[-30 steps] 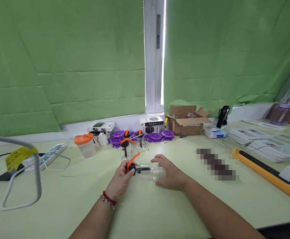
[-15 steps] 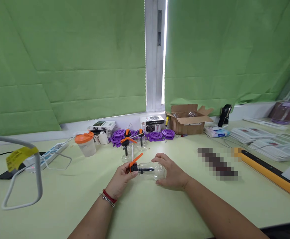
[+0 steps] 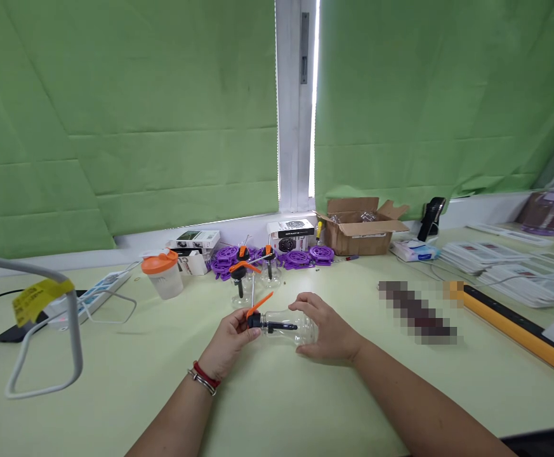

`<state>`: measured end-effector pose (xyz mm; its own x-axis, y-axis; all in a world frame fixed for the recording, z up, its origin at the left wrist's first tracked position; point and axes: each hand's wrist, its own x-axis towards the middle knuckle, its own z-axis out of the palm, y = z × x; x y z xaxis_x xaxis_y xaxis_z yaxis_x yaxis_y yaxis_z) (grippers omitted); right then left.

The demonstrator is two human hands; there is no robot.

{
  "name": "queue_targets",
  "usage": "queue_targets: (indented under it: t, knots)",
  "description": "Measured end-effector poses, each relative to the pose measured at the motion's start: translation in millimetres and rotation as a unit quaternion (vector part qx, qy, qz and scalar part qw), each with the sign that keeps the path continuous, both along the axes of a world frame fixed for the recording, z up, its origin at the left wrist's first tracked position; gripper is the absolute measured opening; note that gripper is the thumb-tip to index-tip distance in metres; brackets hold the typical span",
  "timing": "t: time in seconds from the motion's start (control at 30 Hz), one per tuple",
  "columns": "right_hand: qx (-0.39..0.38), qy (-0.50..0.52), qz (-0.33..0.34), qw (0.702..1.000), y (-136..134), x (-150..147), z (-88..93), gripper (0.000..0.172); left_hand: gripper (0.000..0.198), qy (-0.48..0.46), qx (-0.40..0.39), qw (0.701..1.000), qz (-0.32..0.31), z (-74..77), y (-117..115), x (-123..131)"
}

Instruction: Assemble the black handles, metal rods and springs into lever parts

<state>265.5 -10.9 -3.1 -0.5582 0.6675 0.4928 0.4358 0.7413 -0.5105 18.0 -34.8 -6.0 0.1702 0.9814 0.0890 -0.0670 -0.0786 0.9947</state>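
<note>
A clear bottle [image 3: 283, 318] lies on its side between my hands, just above or on the table; I cannot tell which. My left hand [image 3: 231, 333] pinches its black cap [image 3: 254, 319], from which an orange lever [image 3: 261, 304] sticks up. Inside the bottle runs a black tube [image 3: 282, 326]. Around the rounded base curves my right hand [image 3: 327, 330], thumb below and fingers above. Just behind stands a similar clear bottle [image 3: 241, 297] with a black top and orange lever, and another such bottle [image 3: 270, 274] is farther back.
Purple plastic parts [image 3: 298, 259] and white boxes [image 3: 290, 236] line the back, beside an open cardboard box [image 3: 357, 238]. An orange-lidded cup [image 3: 167, 282] and a power strip [image 3: 100, 295] stand left. A yellow-and-black bar [image 3: 514, 327] lies right. A grey metal frame [image 3: 74, 336] rises at front left.
Very little differs. My left hand and the black cap have shifted slightly to the left, and both hands keep the same hold on the bottle.
</note>
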Motion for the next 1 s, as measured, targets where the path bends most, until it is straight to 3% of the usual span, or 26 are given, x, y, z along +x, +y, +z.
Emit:
queue_targets:
  t: [0.63, 1.0]
  knots:
    - [0.115, -0.038, -0.011, 0.993, 4.3, -2.5, -4.2, 0.065, 0.035, 0.009, -0.002, 1.0, 0.016, 4.0, 0.1, 0.9]
    - [0.087, -0.025, -0.004, 0.996, 4.0, -3.0, -3.9, 0.068, 0.028, -0.024, -0.039, 0.999, 0.002, 2.6, -0.2, -2.1]
